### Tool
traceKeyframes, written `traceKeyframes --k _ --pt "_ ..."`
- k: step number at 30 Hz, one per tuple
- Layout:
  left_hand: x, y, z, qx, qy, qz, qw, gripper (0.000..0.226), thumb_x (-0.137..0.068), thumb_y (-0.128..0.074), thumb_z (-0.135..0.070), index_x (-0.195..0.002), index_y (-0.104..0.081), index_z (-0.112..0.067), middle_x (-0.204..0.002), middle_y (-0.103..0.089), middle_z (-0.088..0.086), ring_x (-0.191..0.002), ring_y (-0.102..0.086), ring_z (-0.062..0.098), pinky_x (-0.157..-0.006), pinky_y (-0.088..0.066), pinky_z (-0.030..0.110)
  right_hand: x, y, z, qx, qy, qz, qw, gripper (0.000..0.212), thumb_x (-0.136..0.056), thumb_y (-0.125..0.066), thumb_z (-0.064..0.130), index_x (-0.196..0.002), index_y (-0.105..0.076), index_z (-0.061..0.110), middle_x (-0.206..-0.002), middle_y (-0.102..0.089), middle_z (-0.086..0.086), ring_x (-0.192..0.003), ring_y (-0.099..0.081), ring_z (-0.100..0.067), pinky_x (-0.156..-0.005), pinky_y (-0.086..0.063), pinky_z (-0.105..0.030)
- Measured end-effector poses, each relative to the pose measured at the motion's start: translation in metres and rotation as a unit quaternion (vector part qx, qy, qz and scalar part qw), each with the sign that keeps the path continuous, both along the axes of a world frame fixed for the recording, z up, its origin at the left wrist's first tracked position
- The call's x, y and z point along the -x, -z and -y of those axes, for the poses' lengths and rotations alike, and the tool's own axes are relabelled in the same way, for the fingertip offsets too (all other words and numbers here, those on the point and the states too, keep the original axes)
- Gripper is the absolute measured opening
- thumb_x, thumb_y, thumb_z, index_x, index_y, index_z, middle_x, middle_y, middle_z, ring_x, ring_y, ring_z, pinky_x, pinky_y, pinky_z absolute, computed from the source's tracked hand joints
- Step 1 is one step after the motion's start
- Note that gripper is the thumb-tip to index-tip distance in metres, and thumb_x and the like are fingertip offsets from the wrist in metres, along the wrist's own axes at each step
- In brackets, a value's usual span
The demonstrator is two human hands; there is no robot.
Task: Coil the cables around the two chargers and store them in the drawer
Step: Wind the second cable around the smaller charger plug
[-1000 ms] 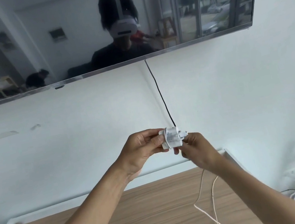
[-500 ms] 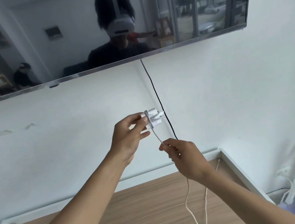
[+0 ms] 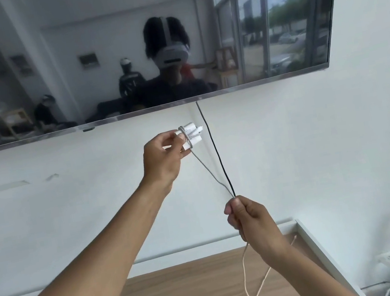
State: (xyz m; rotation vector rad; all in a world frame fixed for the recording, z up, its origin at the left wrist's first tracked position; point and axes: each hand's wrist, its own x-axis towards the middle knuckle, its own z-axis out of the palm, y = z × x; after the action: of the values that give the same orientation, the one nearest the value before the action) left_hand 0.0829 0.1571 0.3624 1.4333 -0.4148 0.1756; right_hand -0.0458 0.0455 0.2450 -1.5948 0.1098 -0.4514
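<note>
Charger [image 3: 191, 135] pinched in raised left hand [image 3: 162, 159], right hand [image 3: 251, 218] gripping cable [image 3: 210, 173]

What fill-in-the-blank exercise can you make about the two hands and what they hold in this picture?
1. The left hand holds up a white ____, partly wrapped.
2. The right hand pinches its white ____ lower down.
3. Behind them a ____ cord hangs from the screen.
Missing words: charger; cable; black.
</note>
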Motion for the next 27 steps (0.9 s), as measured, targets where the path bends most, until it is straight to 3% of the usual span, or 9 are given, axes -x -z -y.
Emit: traceKeyframes --k 5,12,14,16,18,20,23,27 --pt "-0.002 -0.002 0.001 0.012 -0.009 -0.017 1.0 0.017 -0.091 -0.062 -0.009 -0.105 -0.066 0.0 -0.112 -0.067 0.015 -0.093 -0.072 0.027 -0.083 -0.059 0.036 0.009 0.002 0.001 -0.157 -0.108 -0.029 0.981 0.037 -0.103 -0.036 0.031 -0.076 -0.055 0.013 -0.056 -0.02 0.003 -0.048 -0.01 -0.012 -0.04 -0.016 -0.019" --pt "0.003 -0.011 -0.006 0.001 -0.016 -0.001 1.0 0.01 -0.091 -0.063 -0.009 -0.101 -0.065 -0.006 -0.105 -0.066 0.011 -0.093 -0.072 0.029 -0.082 -0.06 0.033 0.034 0.045 0.009 -0.211 -0.175 -0.084 0.958 0.033 -0.09 -0.043 0.04 -0.073 -0.052 0.013 -0.055 -0.013 0.003 -0.048 -0.006 -0.01 -0.04 -0.011 -0.018" --pt "0.005 -0.009 -0.009 0.0 -0.015 -0.003 1.0 0.01 -0.091 -0.063 -0.008 -0.101 -0.065 -0.006 -0.101 -0.066 0.008 -0.093 -0.072 0.029 -0.082 -0.06 0.032 0.04 0.059 0.011 -0.178 -0.192 -0.113 0.958 0.038 -0.094 -0.046 0.043 -0.078 -0.055 0.01 -0.053 -0.017 0.001 -0.046 -0.01 -0.01 -0.04 -0.015 -0.018" --pt "0.007 -0.008 -0.013 -0.004 0.0 -0.003 1.0 0.012 -0.091 -0.063 -0.007 -0.102 -0.066 -0.005 -0.104 -0.066 0.011 -0.094 -0.071 0.028 -0.082 -0.059 0.031 0.047 0.064 0.013 -0.093 -0.218 -0.147 0.96 0.041 -0.095 -0.048 0.043 -0.086 -0.06 0.004 -0.053 -0.033 -0.003 -0.044 -0.026 -0.014 -0.042 -0.027 -0.022" --pt "0.012 -0.008 -0.014 -0.02 0.03 0.006 0.999 0.014 -0.091 -0.063 -0.006 -0.104 -0.066 -0.004 -0.105 -0.067 0.014 -0.092 -0.071 0.024 -0.082 -0.059 0.031 0.049 0.056 0.019 -0.021 -0.22 -0.172 0.96 0.044 -0.093 -0.054 0.041 -0.096 -0.065 -0.001 -0.067 -0.056 -0.009 -0.057 -0.053 -0.02 -0.057 -0.046 -0.026" --pt "0.02 -0.009 -0.011 -0.025 0.061 0.016 0.998 0.011 -0.09 -0.064 -0.005 -0.101 -0.067 -0.006 -0.1 -0.067 0.012 -0.087 -0.07 0.02 -0.081 -0.059 0.029 0.04 0.042 0.027 0.0 -0.188 -0.161 0.969 0.048 -0.081 -0.063 0.044 -0.108 -0.067 0.004 -0.091 -0.071 -0.006 -0.084 -0.067 -0.017 -0.081 -0.054 -0.029" --pt "0.03 -0.011 -0.005 -0.028 0.098 0.02 0.995 0.009 -0.09 -0.063 -0.004 -0.099 -0.067 -0.007 -0.095 -0.066 0.009 -0.082 -0.07 0.017 -0.079 -0.059 0.027 0.019 0.008 0.03 0.026 -0.103 -0.086 0.991 0.05 -0.081 -0.068 0.047 -0.126 -0.058 0.028 -0.115 -0.069 0.006 -0.111 -0.062 -0.005 -0.103 -0.047 -0.035" --pt "0.039 -0.006 0.003 -0.036 0.124 0.006 0.992 0.015 -0.091 -0.063 -0.005 -0.105 -0.067 -0.001 -0.095 -0.067 0.009 -0.08 -0.072 0.016 -0.082 -0.059 0.03 -0.005 -0.046 0.018 0.096 0.007 0.023 0.995 0.039 -0.095 -0.05 0.042 -0.132 -0.05 0.032 -0.114 -0.065 0.01 -0.107 -0.06 -0.003 -0.097 -0.045 -0.027"
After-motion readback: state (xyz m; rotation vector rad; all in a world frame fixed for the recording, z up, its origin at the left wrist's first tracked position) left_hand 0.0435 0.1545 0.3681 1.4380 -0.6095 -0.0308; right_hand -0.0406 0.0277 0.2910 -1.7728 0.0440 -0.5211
